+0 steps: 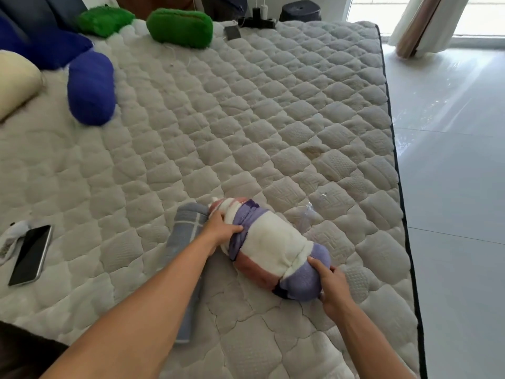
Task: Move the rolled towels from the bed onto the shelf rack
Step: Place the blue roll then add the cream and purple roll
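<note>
A thick rolled towel (273, 247), striped white, lilac and pink, lies on the quilted mattress (218, 119) near its front edge. My left hand (221, 228) grips the roll's far end and my right hand (332, 283) grips its near lilac end. A grey-blue rolled towel (183, 236) lies just left of it, partly hidden under my left forearm. Farther back lie a dark blue rolled towel (91, 88) and two green rolled towels (180, 27) (105, 20). No shelf rack is in view.
A phone (31, 254) and a small white object (11, 236) lie at the left of the bed. A cream pillow (13, 80) and blue fabric (32, 42) sit at the far left. The mattress edge (396, 160) borders a glossy tiled floor (451, 160); curtains (426, 23) hang beyond.
</note>
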A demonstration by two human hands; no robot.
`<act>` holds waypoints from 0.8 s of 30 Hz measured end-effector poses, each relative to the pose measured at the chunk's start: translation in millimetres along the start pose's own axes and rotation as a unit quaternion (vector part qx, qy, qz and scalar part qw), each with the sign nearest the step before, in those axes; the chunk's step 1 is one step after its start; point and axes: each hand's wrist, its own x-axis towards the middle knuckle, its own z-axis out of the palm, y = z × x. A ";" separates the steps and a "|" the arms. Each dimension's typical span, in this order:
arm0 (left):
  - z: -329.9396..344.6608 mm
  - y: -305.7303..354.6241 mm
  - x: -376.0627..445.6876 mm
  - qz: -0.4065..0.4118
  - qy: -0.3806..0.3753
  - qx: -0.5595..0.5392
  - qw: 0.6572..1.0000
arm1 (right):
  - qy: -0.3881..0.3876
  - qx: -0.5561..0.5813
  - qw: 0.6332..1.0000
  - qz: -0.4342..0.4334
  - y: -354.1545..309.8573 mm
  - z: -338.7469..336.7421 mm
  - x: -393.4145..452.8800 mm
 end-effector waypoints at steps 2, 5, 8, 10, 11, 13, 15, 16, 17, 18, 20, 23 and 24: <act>0.0 2.0 -9.5 0.013 0.011 0.028 0.999 | -0.034 0.014 0.999 0.039 -0.4 -9.2 -1.5; 2.5 5.6 -33.1 0.043 0.012 0.063 0.997 | -0.072 0.049 0.994 0.067 5.9 -25.0 -9.7; 3.5 0.8 -62.6 0.057 0.011 0.080 0.995 | -0.077 0.084 0.990 0.083 21.4 -35.6 -27.4; 0.6 -11.0 -85.7 0.060 0.018 0.072 0.995 | -0.092 0.100 0.988 0.079 36.2 -41.7 -43.9; -2.0 -20.2 -98.5 0.059 0.020 0.067 0.996 | -0.104 0.101 0.986 0.080 46.0 -45.7 -53.4; -10.8 -44.8 -127.7 0.051 0.030 0.060 0.996 | -0.124 0.097 0.983 0.099 61.8 -43.0 -81.8; -23.3 -77.3 -162.5 0.037 0.048 0.048 0.997 | -0.132 0.091 0.979 0.123 83.4 -40.2 -116.2; -31.0 -96.1 -182.7 0.028 0.062 0.037 0.997 | -0.142 0.074 0.979 0.124 97.2 -39.4 -130.0; -39.7 -116.9 -204.5 0.017 0.076 0.027 0.997 | -0.163 0.052 0.979 0.112 110.2 -42.1 -145.2; -48.1 -139.0 -228.3 0.009 0.095 0.016 0.995 | -0.187 0.026 0.977 0.098 121.2 -41.3 -161.9; -63.1 -188.6 -280.0 -0.013 0.143 -0.012 0.989 | -0.227 -0.017 0.968 0.103 140.2 -31.7 -195.2; -74.1 -267.1 -368.8 -0.076 0.199 -0.094 0.972 | -0.243 -0.128 0.951 0.140 169.6 -19.9 -258.7; -74.0 -292.5 -400.6 -0.096 0.219 -0.119 0.964 | -0.255 -0.154 0.946 0.126 182.9 -21.9 -279.4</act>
